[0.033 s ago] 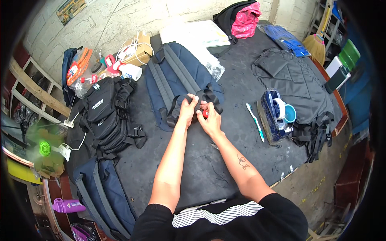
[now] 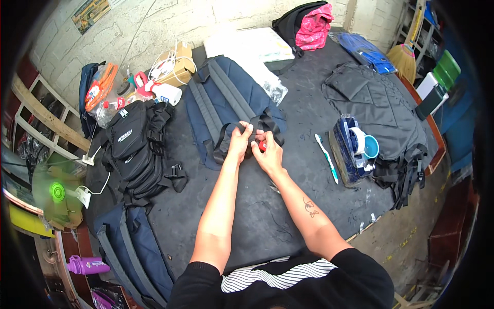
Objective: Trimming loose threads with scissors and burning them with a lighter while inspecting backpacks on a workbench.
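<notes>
A navy backpack [image 2: 247, 87] lies on the black table with its grey padded shoulder straps facing up. Over its near end, my left hand [image 2: 239, 143] pinches a black webbing strap [image 2: 222, 140], which loops out to the left. Close beside it, my right hand [image 2: 270, 154] is closed around a small red object [image 2: 263, 146], mostly covered by the fingers, so its kind does not show. More black webbing [image 2: 272, 126] curls above the right hand. The fingertips of both hands almost meet at the strap.
On the left are a black bag [image 2: 134, 139] and another navy backpack [image 2: 136, 247]. To the right lie a toothbrush [image 2: 326, 158], a blue container with tape rolls [image 2: 342, 149] and a dark grey backpack [image 2: 375, 108]. A spray bottle [image 2: 167, 92] and a pink-black bag [image 2: 313, 28] sit farther back.
</notes>
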Available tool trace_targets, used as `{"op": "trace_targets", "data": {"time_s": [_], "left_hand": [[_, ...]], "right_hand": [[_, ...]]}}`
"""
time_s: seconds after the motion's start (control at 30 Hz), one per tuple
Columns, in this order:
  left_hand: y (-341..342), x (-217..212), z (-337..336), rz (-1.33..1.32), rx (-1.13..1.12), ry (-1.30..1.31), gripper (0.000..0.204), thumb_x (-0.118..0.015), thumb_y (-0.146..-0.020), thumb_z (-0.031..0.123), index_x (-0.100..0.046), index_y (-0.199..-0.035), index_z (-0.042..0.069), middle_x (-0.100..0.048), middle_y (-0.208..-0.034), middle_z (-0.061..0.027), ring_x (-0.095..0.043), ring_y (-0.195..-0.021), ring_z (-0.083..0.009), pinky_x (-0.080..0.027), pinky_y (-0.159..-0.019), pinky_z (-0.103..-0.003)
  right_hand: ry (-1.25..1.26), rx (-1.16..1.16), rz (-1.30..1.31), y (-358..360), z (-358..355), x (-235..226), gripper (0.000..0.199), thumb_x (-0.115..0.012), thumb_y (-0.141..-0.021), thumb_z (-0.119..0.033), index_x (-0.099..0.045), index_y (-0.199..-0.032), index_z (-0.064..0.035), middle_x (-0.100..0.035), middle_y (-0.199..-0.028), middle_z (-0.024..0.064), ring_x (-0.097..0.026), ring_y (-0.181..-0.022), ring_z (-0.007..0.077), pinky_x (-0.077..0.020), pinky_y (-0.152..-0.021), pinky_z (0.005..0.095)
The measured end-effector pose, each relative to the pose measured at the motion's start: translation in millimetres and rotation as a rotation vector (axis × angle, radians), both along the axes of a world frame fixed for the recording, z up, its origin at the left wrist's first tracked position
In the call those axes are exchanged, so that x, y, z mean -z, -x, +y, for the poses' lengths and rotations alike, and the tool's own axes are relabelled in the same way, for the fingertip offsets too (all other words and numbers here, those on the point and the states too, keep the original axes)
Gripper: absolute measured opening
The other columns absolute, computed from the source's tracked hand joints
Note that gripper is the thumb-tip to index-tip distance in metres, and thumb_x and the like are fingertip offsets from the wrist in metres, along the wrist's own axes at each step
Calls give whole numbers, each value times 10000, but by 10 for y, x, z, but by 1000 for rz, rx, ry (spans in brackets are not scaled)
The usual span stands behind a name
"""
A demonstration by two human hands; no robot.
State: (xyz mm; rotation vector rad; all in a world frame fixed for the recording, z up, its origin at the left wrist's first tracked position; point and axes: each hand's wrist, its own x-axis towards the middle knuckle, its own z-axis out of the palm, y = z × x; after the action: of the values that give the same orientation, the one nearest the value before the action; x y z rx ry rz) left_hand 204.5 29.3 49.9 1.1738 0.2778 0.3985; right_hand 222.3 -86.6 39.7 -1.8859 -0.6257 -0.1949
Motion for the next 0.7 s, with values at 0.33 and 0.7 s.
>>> {"op": "trace_targets", "data": {"time_s": [0.33,0.7], "left_hand": [[-99,356,257,26,45,129,123,-596,-901,170,-509,-829,121,-530,-760,37,-537,-677,-80,-458,-620,-231],[-37,262,205,44,-36,82,105,-574,-911,166,-500,-847,127,-554,-769,21,-574,-677,-108,-490,-612,-254]], "right_hand": [[58,18,-118,-122,148,146,269,-621,-718,-122,-518,-959,-63,-683,-865,57,-666,-806,238,-522,-669,361],[33,12,-139,-106,158,163,268,-628,-709,-118,-513,-943,-55,-675,-870,69,-663,-785,251,-518,-654,375]]}}
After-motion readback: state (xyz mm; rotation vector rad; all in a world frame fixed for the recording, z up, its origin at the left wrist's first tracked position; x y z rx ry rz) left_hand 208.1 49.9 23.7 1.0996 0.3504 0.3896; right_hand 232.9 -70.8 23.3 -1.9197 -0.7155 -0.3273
